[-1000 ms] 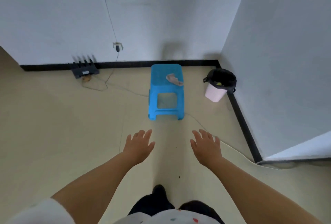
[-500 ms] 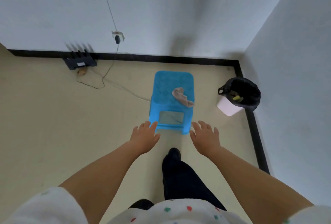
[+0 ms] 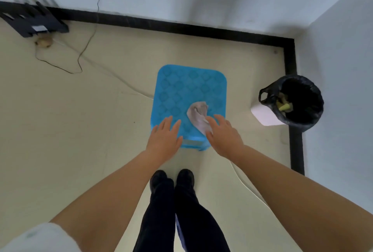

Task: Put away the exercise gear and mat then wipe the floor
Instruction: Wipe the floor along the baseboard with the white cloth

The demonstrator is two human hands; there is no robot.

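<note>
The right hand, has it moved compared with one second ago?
Yes. The right hand went forward: it was short of the blue stool, now it reaches over the stool's near edge at the cloth.

You stand on a cream tiled floor (image 3: 60, 130) in a corner edged with black skirting. Right in front of your feet sits a blue plastic stool (image 3: 189, 90), and a crumpled grey cloth (image 3: 196, 115) lies on the near right part of its seat. To the stool's right, by the wall, stands a small bin lined with a black bag (image 3: 292, 102). Far to the stool's left, against the skirting, lies a black router (image 3: 34, 22), its thin cable (image 3: 80, 56) trailing over the tiles.
</note>
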